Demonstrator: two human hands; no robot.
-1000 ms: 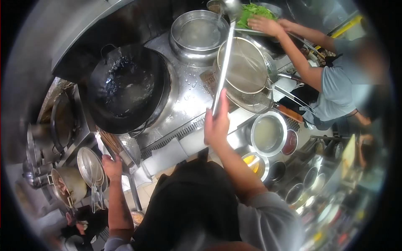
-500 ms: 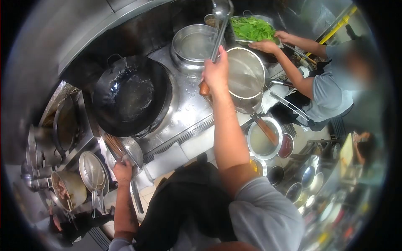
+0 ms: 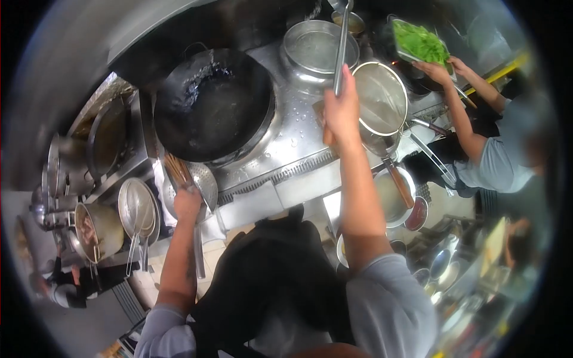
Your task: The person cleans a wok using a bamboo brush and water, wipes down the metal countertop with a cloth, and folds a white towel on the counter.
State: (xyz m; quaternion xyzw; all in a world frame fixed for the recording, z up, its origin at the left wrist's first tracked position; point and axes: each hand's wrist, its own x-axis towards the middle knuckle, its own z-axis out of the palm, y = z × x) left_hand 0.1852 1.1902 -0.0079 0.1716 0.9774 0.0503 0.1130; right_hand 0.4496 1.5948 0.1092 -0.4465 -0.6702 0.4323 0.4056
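Observation:
My right hand is wrapped round the handle of a long metal ladle. The ladle's bowl is up at the top edge, close to a small metal pot; its wooden handle end shows below my fist. At the left front of the stove, my left hand is closed on a bamboo wok brush, bristles pointing away from me. A perforated skimmer lies right beside it. Between and beyond my hands sits a large black wok, wet inside.
A steel pot of liquid and a round mesh strainer stand at right. A co-worker's hands hold a tray of leafy greens. Strainers and a pot with meat-like pieces are at left.
The view has shifted, so the stove items sit further right and higher. The co-worker's tray of greens has moved right and tilted. Both my hands keep their holds.

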